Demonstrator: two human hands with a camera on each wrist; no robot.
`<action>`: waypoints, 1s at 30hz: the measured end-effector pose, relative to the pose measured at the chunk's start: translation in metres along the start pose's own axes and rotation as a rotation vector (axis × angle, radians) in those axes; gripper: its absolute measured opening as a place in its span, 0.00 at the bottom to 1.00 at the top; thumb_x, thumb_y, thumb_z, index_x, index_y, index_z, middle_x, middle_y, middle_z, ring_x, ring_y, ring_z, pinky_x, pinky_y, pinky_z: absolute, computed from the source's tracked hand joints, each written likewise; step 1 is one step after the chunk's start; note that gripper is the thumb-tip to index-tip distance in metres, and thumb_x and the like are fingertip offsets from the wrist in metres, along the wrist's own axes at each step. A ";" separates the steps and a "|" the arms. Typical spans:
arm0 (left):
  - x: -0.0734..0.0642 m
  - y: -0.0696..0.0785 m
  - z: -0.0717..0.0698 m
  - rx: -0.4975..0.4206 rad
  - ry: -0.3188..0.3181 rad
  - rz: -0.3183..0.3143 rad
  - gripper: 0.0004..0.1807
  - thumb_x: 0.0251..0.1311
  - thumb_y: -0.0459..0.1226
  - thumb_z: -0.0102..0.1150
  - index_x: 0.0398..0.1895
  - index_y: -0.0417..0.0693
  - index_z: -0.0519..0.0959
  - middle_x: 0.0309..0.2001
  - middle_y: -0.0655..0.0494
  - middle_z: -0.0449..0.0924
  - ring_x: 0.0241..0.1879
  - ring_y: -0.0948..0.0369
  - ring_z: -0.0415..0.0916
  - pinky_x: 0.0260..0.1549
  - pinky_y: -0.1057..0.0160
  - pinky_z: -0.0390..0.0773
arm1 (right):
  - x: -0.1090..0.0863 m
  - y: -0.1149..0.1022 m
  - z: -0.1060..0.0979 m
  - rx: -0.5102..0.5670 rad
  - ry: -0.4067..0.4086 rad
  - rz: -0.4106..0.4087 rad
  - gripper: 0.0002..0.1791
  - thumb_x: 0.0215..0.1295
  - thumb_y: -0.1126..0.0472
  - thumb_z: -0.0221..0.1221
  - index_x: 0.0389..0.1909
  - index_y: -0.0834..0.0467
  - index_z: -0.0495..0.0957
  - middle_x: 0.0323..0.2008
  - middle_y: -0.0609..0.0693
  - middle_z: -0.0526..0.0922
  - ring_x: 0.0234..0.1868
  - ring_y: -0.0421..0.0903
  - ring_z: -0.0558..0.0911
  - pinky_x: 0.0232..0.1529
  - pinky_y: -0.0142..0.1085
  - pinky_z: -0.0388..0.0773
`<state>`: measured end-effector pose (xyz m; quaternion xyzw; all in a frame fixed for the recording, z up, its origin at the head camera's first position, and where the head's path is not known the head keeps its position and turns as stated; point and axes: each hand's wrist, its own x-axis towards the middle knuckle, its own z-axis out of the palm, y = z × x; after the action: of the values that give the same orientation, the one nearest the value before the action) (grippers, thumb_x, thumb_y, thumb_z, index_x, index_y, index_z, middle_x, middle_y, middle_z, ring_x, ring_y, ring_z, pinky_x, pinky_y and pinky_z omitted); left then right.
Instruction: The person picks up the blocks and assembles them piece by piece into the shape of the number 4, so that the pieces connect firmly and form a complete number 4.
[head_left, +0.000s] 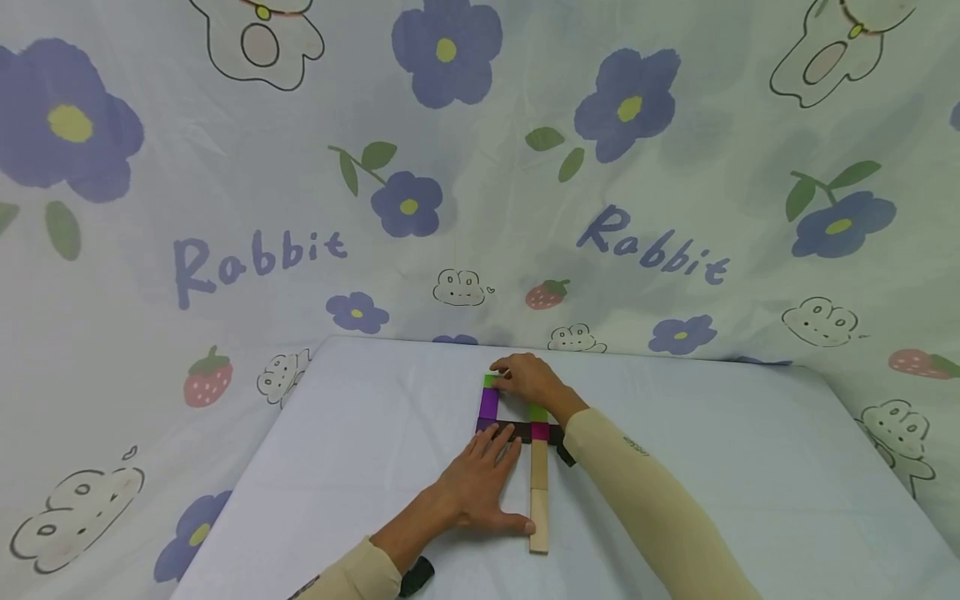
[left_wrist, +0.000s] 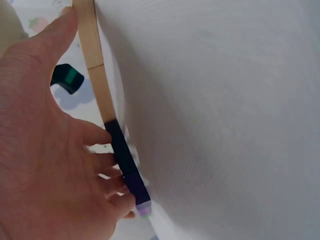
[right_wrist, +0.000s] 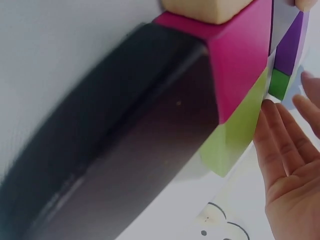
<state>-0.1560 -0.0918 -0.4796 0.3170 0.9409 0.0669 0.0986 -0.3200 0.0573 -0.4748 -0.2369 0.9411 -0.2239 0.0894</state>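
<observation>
My left hand (head_left: 480, 492) lies spread, palm down, with its fingertips at the dark purple block (head_left: 483, 424) and the black block (head_left: 513, 431). Its thumb tip presses the side of the near wooden block (head_left: 539, 533). At the far end my right hand (head_left: 532, 379) reaches over the lime green block (head_left: 537, 412), its fingertips beside the small green block (head_left: 489, 381). In the right wrist view the right hand's fingers (right_wrist: 282, 145) extend nearly straight beside the lime block (right_wrist: 235, 135). A purple block (head_left: 488, 404) joins the green and dark purple ones.
The blocks lie flat on a white table (head_left: 360, 467). A magenta block (head_left: 539, 431) sits where the black row crosses the wooden column, and another black block (right_wrist: 110, 135) extends right of it. Behind the table hangs a patterned cloth (head_left: 480, 208).
</observation>
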 end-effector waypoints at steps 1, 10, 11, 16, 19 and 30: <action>0.000 0.000 0.000 0.002 -0.002 -0.001 0.63 0.52 0.78 0.50 0.80 0.44 0.56 0.80 0.45 0.47 0.79 0.45 0.44 0.73 0.46 0.51 | -0.001 0.000 0.000 0.003 -0.002 -0.002 0.21 0.70 0.52 0.64 0.61 0.54 0.81 0.53 0.49 0.86 0.53 0.46 0.84 0.55 0.43 0.79; 0.000 0.001 0.000 0.013 -0.005 -0.009 0.63 0.51 0.78 0.51 0.80 0.45 0.56 0.81 0.46 0.47 0.79 0.46 0.44 0.74 0.47 0.51 | -0.011 0.006 -0.006 -0.007 0.012 -0.001 0.27 0.70 0.45 0.62 0.64 0.54 0.79 0.57 0.51 0.83 0.56 0.49 0.82 0.55 0.47 0.79; 0.000 0.001 0.000 0.014 -0.005 -0.009 0.63 0.51 0.78 0.51 0.80 0.45 0.56 0.81 0.46 0.47 0.79 0.46 0.43 0.74 0.47 0.51 | -0.013 0.006 -0.007 -0.020 0.015 0.002 0.27 0.70 0.44 0.62 0.65 0.53 0.78 0.58 0.51 0.83 0.58 0.49 0.81 0.57 0.47 0.78; 0.001 0.000 0.001 0.015 -0.006 -0.013 0.63 0.51 0.78 0.50 0.80 0.45 0.56 0.81 0.46 0.46 0.79 0.46 0.43 0.74 0.47 0.50 | -0.024 0.009 -0.011 -0.052 0.020 0.026 0.30 0.70 0.40 0.60 0.67 0.51 0.76 0.64 0.51 0.78 0.66 0.52 0.75 0.65 0.52 0.71; 0.001 0.000 0.002 0.018 -0.007 -0.017 0.63 0.51 0.78 0.50 0.80 0.45 0.56 0.81 0.46 0.46 0.79 0.46 0.43 0.74 0.47 0.50 | -0.032 0.011 -0.014 -0.068 0.011 0.039 0.33 0.70 0.38 0.60 0.69 0.51 0.74 0.68 0.52 0.74 0.70 0.53 0.71 0.67 0.54 0.68; 0.002 0.001 0.001 -0.002 0.000 -0.016 0.63 0.50 0.78 0.52 0.80 0.45 0.56 0.80 0.46 0.47 0.79 0.45 0.44 0.74 0.46 0.51 | -0.076 0.022 -0.027 -0.132 0.072 0.005 0.41 0.68 0.34 0.59 0.74 0.55 0.68 0.72 0.56 0.68 0.73 0.56 0.66 0.68 0.56 0.65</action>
<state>-0.1565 -0.0899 -0.4802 0.3094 0.9434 0.0669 0.0994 -0.2701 0.1222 -0.4568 -0.2319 0.9570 -0.1693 0.0402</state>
